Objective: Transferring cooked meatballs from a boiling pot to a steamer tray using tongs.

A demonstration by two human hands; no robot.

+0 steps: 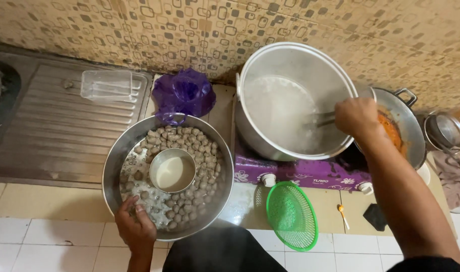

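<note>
My left hand (135,225) rests on the near rim of a wide steel basin (115,156), fingers reaching among several brown meatballs (197,156) inside it. A small steel bowl of pale liquid (172,170) sits in the basin's middle. My right hand (357,117) is over a big steaming aluminium pot (290,60) and grips a metal utensil handle (324,120) that dips into the cloudy water.
A purple plastic bag (183,93) lies behind the basin. A clear plastic tray (109,84) sits on the steel draining board (53,136). A green plastic strainer (292,215) lies by the purple stove (300,174). A pan with orange sauce (399,132) and a small sieve (444,130) stand right.
</note>
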